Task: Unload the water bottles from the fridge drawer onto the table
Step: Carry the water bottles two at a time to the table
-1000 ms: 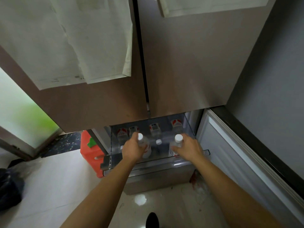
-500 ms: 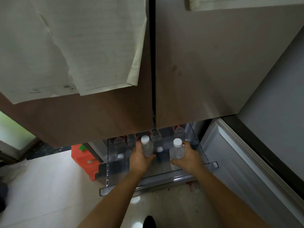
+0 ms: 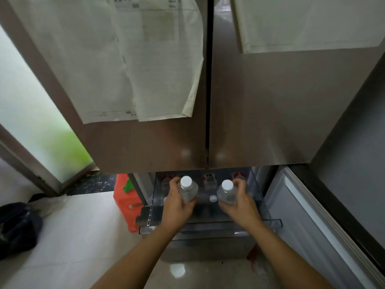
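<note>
The left grip (image 3: 177, 207) was curled round one white-capped water bottle (image 3: 188, 191); the right grip (image 3: 242, 206) held a second bottle (image 3: 226, 195), both caps up, over the open fridge drawer (image 3: 270, 221).

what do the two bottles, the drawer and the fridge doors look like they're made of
The left bottle and right bottle: likely clear plastic, see-through walls, matte white caps. The drawer: transparent glossy plastic, contents show through its walls. The fridge doors: probably brushed metal, brownish satin sheen with soft reflections; could be coated.
</note>
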A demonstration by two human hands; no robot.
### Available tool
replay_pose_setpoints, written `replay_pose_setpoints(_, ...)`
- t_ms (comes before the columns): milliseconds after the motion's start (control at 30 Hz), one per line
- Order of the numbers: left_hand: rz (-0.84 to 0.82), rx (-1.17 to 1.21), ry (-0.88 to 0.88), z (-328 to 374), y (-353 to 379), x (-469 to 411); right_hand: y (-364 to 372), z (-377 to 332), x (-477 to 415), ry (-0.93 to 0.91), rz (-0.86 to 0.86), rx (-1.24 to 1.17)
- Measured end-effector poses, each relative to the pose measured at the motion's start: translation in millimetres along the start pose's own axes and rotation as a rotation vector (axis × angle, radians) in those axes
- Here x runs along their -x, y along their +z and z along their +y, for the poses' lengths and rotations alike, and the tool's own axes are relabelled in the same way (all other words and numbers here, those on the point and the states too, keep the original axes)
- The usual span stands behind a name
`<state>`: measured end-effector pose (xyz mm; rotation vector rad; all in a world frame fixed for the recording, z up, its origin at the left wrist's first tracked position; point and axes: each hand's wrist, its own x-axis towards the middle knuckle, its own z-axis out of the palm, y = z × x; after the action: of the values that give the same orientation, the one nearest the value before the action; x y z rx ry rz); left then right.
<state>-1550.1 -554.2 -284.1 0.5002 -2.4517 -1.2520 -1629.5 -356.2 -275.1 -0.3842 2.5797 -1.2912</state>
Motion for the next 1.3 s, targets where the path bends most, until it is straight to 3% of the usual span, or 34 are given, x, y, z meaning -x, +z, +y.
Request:
replay_pose_setpoints(333, 0.495, -0.049, 0.045, 49.2, -96.6, 119.2, 43.2, -70.0, 51.2, -0.461, 0.035, -0.098)
replay_pose_setpoints(567, 0.840, -0.205, -0.016, 37.8, -195.5, 205.4, 111.2, -145.2, 118.1, -0.664, -0.149, -0.181)
replay_pose_setpoints(900, 1.019, -0.313, -0.285, -4.8, -316.6, 372.5, 225.0, -232.7, 252.4, -0.853, -0.326, -0.227)
replay_pose_setpoints(1300, 1.240, -0.358, -0.566, -115.6, -529.6, 645.6, 448.2, -365.1, 527.0, -1.059, -0.651, -0.126)
